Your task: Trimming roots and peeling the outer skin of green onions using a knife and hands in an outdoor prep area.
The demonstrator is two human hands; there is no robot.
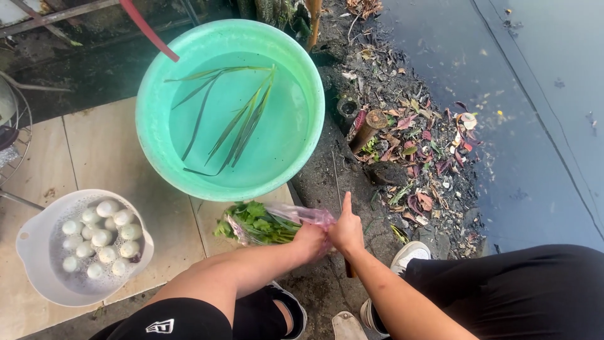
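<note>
The person squats at the edge of a tiled floor (107, 157), and both hands meet over a bunch of leafy green herbs (255, 223) wrapped in a thin clear plastic bag (302, 215). The left hand (310, 240) is closed around the stem end of the bunch where the bag gathers, holding it just above the ground. The right hand (346, 232) is clenched on a dark handle, thumb stretched forward along the top; a thin straight line runs up from the fist, likely a knife blade (337, 182), though it is too faint against the wet ground to be sure. By the look of it the work stands at trimming or freeing the stems at the bag's mouth, and the next move would call for a steady left grip and a short, controlled stroke kept away from the left fingers. The leaves lie just below the rim of a green basin (157, 113) of water with long narrow leaves (233, 119) floating in it (a red hose (148, 28) dips in from above). Well to the left sits a white colander (31, 252) of pale round vegetables (100, 239). The stem ends, the fingertips of both hands and the lower handle are hidden behind the hands and forearms
</note>
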